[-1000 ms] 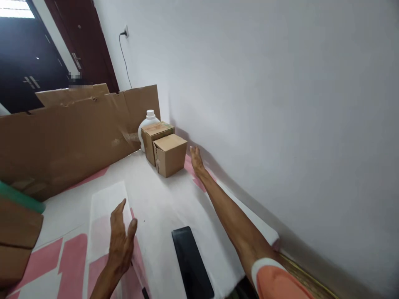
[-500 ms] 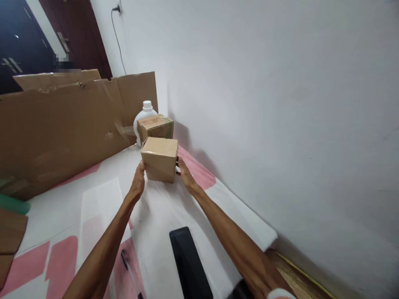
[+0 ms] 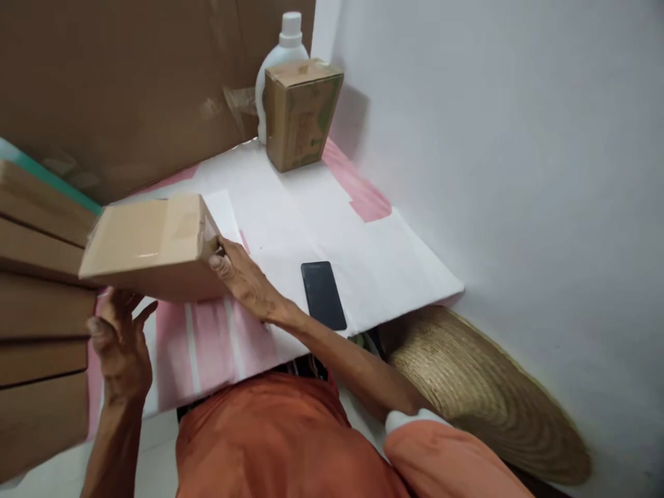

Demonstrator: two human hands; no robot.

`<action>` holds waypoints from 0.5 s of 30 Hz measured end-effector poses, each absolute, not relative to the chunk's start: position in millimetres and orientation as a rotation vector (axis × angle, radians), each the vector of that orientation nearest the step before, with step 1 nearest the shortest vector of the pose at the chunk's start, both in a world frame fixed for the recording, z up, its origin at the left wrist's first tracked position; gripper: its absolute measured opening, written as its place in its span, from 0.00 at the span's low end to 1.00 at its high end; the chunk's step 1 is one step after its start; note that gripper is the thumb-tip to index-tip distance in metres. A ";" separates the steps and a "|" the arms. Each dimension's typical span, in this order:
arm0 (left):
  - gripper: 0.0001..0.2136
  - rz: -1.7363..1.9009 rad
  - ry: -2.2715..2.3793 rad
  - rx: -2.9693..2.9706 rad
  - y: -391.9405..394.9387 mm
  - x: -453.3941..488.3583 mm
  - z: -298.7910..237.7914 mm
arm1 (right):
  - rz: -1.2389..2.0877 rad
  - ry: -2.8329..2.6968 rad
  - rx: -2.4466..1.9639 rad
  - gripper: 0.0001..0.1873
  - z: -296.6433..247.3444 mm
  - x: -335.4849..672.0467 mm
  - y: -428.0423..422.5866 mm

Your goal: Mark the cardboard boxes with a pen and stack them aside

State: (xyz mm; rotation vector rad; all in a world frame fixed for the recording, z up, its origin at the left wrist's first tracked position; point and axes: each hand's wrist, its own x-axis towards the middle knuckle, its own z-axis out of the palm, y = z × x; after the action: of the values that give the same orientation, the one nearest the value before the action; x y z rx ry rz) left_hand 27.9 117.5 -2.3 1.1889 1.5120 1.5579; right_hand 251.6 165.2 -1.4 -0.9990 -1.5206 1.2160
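A small plain cardboard box (image 3: 140, 232) is at the left, tilted a little, above the pink-and-white covered surface (image 3: 363, 266). My right hand (image 3: 249, 280) holds its right end, with the thumb and fingers against the side. Under the box's lower left edge is my left hand (image 3: 122, 346), palm up. Its fingertips go behind the box and seem to bear it, while the thumb stands free. The underside of the box is hidden.
Several stacked cardboard boxes (image 3: 44, 304) stand at the far left. A printed carton (image 3: 301, 121) and a white bottle (image 3: 291, 34) stand by the cardboard panel (image 3: 129, 83). A black phone (image 3: 324, 296) lies near the front edge. A woven round mat (image 3: 482, 387) leans by the wall.
The box has come away from the printed carton, leftward and nearer to me, in my hands. My left hand has shifted beneath its edge. The view has tipped down.
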 end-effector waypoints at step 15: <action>0.41 1.672 1.487 0.974 93.8 -14.9 -72.7 | 0.721 -2.161 -1.932 0.10 -67.0 258.1 86.2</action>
State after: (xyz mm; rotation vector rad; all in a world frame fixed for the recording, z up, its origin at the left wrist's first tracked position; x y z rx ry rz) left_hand -14.9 93.8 -72.7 0.9739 1.4875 1.6723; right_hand 258.1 86.2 -67.0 -1.9320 -2.1608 0.7215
